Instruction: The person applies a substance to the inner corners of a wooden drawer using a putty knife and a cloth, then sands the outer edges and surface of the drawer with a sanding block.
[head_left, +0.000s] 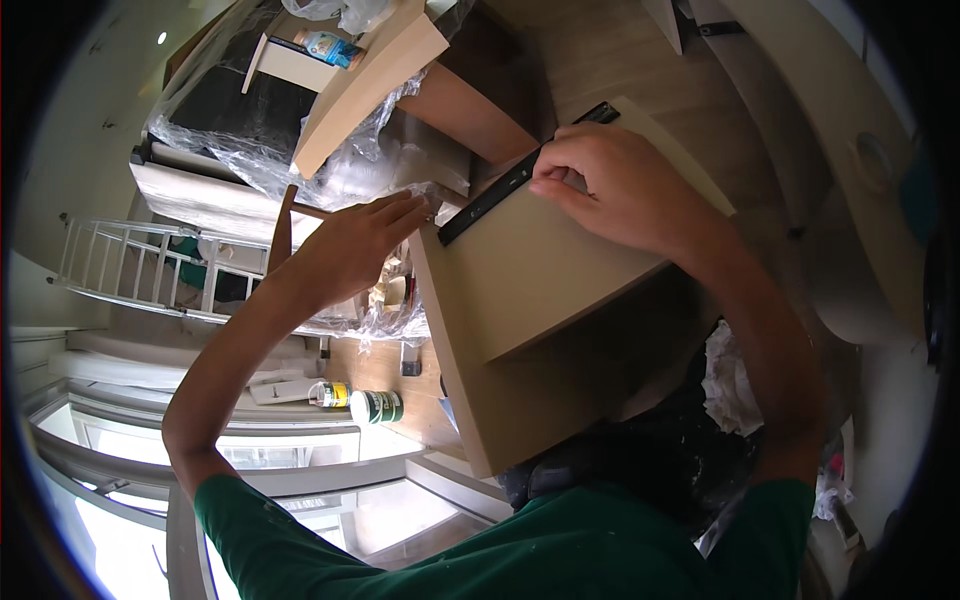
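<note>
A cream drawer (560, 260) stands tilted in front of me, its side panel up and its wider front board (450, 380) toward the left. A black metal drawer slide (490, 208) lies along the panel's far edge. My right hand (620, 185) is curled over the slide, thumb and forefinger pinched together above it; anything between them is hidden. My left hand (360, 240) reaches to the top corner of the front board. Its fingers are pressed together, and a tiny shiny thing seems to show at the tips, too small to name.
Beyond stands a wooden furniture piece (370, 75) with a blue-labelled bottle (330, 48) on it. Plastic-wrapped furniture (215, 140) fills the far left. An aluminium ladder (130, 260) is at left. A green-and-white tub (376, 406) and a yellow-labelled jar (330, 394) sit on the floor.
</note>
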